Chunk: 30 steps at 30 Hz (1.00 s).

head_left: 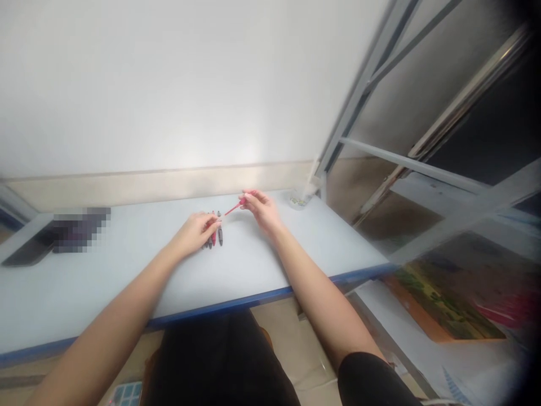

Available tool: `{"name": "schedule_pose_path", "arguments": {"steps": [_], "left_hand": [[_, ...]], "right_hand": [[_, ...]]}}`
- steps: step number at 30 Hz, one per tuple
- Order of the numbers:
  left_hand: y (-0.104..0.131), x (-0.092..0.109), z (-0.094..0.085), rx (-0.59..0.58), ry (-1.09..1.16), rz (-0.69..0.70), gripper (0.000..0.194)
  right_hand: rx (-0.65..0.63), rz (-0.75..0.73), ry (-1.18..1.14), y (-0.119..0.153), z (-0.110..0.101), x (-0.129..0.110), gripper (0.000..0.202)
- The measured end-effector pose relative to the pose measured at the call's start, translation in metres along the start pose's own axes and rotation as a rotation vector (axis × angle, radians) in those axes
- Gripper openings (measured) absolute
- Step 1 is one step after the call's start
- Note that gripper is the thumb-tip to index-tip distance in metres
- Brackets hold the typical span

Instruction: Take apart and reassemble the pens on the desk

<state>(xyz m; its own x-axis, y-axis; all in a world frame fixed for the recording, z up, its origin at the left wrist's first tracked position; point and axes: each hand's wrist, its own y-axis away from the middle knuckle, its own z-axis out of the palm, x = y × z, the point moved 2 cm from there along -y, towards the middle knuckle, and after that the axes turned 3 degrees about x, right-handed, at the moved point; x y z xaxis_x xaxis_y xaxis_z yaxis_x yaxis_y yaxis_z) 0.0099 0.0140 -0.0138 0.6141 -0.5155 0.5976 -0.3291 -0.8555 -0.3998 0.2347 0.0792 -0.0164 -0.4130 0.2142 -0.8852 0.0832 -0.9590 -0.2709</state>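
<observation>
My right hand (262,212) pinches a slim red pen (235,208) and holds it slantwise above the table. The thin lower end of the pen points down and left, close to the fingertips of my left hand (198,232). Those left fingers are closed in a pinch over a row of pens; whatever small thing they hold is too small to make out. From under the left hand stick out a red pen (214,238) and some dark ones. Just to their right lies a grey pen (220,235).
A clear cup (298,199) with a pale stick in it stands at the table's back right. A dark flat object (29,248) lies at the left, partly blurred out. The white table (236,270) has a blue front edge. A metal frame (359,113) rises on the right.
</observation>
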Motion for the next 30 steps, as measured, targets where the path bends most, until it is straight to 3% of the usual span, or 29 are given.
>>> {"name": "schedule_pose_path", "arguments": {"steps": [7,30], "left_hand": [[-0.003,-0.006,-0.001,0.038,-0.16,0.036,0.035],[-0.002,-0.004,0.001,0.032,-0.105,-0.01,0.036]], "right_hand": [[0.085,-0.033,0.027,-0.002,-0.005,-0.002,0.044],[0.135,0.016,-0.021,0.0,-0.008,-0.009,0.042]]}}
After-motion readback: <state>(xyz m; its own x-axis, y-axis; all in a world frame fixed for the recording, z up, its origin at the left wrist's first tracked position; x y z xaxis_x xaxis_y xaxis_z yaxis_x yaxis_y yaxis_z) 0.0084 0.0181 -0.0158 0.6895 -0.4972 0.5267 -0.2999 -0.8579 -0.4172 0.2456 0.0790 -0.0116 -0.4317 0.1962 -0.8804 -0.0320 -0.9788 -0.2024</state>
